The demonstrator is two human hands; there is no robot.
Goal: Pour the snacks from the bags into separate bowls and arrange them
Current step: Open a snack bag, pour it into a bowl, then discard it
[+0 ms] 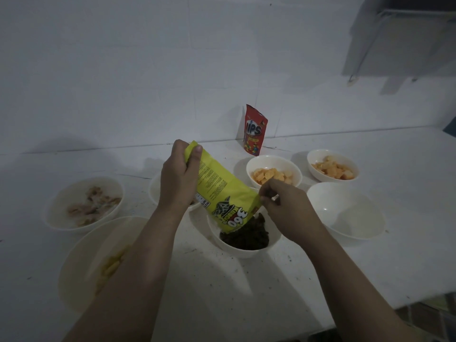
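Observation:
A yellow snack bag (223, 193) is tipped mouth-down over a white bowl (240, 250) in the middle of the counter. Dark snacks (249, 236) fill that bowl and spill from the bag's mouth. My left hand (177, 180) grips the bag's upper end. My right hand (287, 209) pinches the bag's lower right edge beside the opening. A red snack bag (254, 130) stands upright against the back wall.
Two white bowls of orange snacks (272, 174) (333, 169) sit behind. An empty white bowl (345, 211) is at the right. At the left are a bowl of pale brown snacks (82, 204) and a bowl of yellow snacks (103, 262). Another bowl (154, 190) is half hidden behind my left hand.

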